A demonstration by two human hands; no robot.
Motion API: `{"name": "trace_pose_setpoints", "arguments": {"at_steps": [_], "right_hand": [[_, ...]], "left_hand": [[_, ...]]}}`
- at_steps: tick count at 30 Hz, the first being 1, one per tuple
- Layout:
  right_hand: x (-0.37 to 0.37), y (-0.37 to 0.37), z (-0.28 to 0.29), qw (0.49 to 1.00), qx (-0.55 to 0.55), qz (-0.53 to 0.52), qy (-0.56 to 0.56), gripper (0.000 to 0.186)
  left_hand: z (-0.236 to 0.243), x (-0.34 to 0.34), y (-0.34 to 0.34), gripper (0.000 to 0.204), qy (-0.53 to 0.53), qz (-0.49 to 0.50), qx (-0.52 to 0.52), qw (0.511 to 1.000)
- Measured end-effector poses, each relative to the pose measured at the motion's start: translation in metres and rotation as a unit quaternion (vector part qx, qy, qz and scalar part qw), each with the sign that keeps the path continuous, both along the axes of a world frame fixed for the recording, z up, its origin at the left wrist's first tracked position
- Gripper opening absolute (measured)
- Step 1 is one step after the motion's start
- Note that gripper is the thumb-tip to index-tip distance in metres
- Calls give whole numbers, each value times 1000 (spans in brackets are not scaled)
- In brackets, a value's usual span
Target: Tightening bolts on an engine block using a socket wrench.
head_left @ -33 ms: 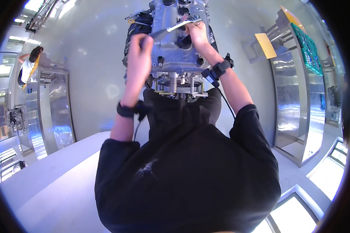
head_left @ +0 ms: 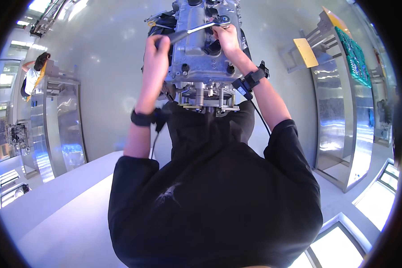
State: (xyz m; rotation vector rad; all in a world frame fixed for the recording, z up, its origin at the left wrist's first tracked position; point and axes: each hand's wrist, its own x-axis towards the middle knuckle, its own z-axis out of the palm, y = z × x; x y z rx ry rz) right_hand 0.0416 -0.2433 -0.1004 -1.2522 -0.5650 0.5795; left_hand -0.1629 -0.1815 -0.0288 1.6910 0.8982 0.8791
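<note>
My left hand [head_left: 155, 67] is closed around the dark handle of a ratchet wrench [head_left: 196, 29], which lies slanted above a silver engine [head_left: 187, 58]. My right hand [head_left: 228, 42] is curled just below the ratchet's head [head_left: 222, 21], by the engine's upper right part; what its fingers hold there is hidden. Several black plugs or fittings sit on the engine's cover, and metal posts [head_left: 200, 94] stick out at its near end.
A steel bench [head_left: 335, 125] stands on the right with a yellow board [head_left: 304, 52] and a green tool tray [head_left: 353, 56]. On the left are another steel stand [head_left: 53, 116], a person in white [head_left: 31, 78] and another engine [head_left: 18, 136].
My left hand and forearm have shifted a little up and to the left, swinging the ratchet handle slightly. My right hand stays in place.
</note>
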Motion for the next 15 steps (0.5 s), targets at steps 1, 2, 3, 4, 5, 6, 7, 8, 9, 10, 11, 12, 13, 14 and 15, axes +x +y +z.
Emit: {"name": "trace_pose_setpoints", "arguments": {"at_steps": [1, 2, 3, 4, 5, 6, 7, 8, 9, 10, 11, 12, 13, 14, 15], "right_hand": [[0, -1, 1, 1000, -9, 7, -11, 18], [0, -2, 1, 999, -18, 14, -24, 17], [1, -2, 2, 1000, -1, 27, -15, 19], [1, -3, 3, 999, 7, 32, -25, 19], [1, -3, 4, 999, 18, 43, -7, 19], [0, -4, 5, 998, 28, 54, 9, 19], [1, -6, 6, 998, -4, 55, 6, 19], [1, -7, 7, 998, -2, 61, 9, 18], [0, -6, 8, 998, 6, 62, 3, 19], [-1, -6, 8, 999, -8, 53, 3, 20], [-2, -5, 8, 999, 7, 47, 2, 21], [-3, -3, 8, 999, 4, 37, 7, 22], [-4, -1, 6, 1000, 12, 24, -3, 24], [-4, 1, 4, 1000, 2, 13, 0, 25], [-4, 2, 1, 1000, 16, 13, 3, 27]], "left_hand": [[0, 6, 25, 33, -25, -30, -62, 997], [-3, 10, 39, 31, 1, -29, -145, 989], [-7, 17, 49, 31, -21, -40, -137, 990], [-9, 28, 60, 30, -37, -47, -131, 990], [-10, 41, 70, 30, -44, -49, -129, 989], [-11, 54, 78, 31, -49, -35, -146, 987], [-9, 69, 87, 31, -58, -23, -157, 986], [-9, 84, 94, 31, -70, -27, -155, 985], [-9, 98, 100, 34, -21, -20, -139, 990], [-8, 113, 106, 36, 28, -12, -121, 992], [-7, 127, 111, 40, 78, -8, -126, 989], [-7, 141, 114, 44, 90, -23, -143, 985], [-7, 154, 114, 58, 108, -40, -105, 988], [-7, 166, 112, 74, 133, -54, -77, 987], [-3, 178, 108, 84, 191, -67, -32, 979]]}}
